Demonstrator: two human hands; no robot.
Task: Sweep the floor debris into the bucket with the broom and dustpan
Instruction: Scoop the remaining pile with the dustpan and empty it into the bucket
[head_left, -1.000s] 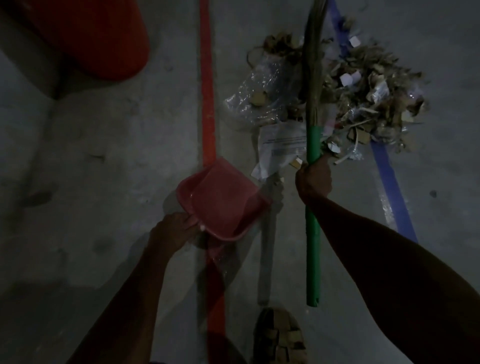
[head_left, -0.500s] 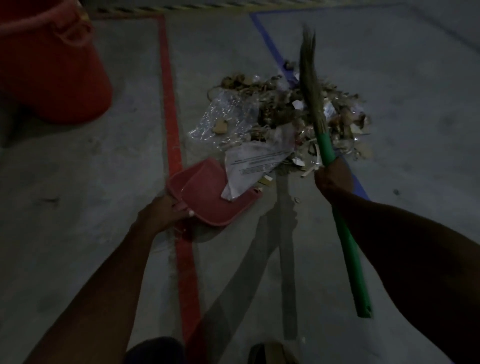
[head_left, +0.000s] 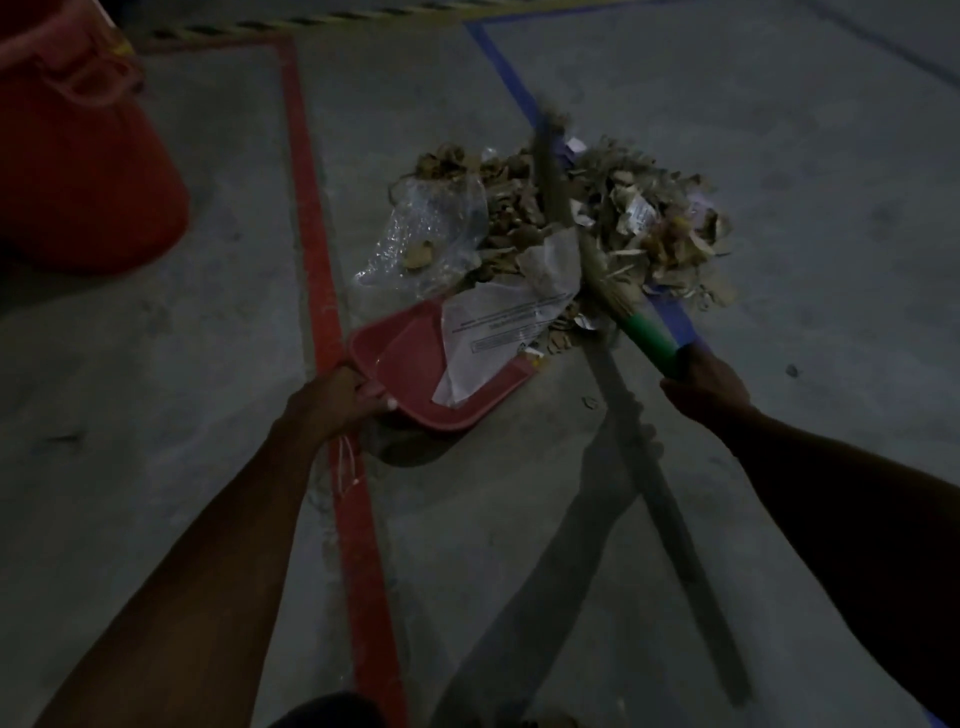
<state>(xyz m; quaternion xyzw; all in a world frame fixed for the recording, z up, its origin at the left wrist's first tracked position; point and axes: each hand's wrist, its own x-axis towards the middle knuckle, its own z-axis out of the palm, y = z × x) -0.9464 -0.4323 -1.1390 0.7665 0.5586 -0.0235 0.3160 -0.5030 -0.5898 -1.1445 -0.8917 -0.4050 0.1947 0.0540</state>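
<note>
The right hand (head_left: 706, 382) is grasping the green handle of the broom (head_left: 571, 228), whose long axis is pointing up-left across the debris pile (head_left: 639, 218), while the left hand (head_left: 332, 402) is gripping the red dustpan (head_left: 415, 369), its mouth facing the pile, with the red bucket (head_left: 72, 171) well apart at far left.

The floor (head_left: 779, 130) is bare grey concrete, dimly lit. A red painted line (head_left: 322, 291) runs from the bottom centre up to a corner at upper left. A blue line (head_left: 506, 73) slants across upper centre. Yellow-black hazard tape (head_left: 322, 20) edges the top.
</note>
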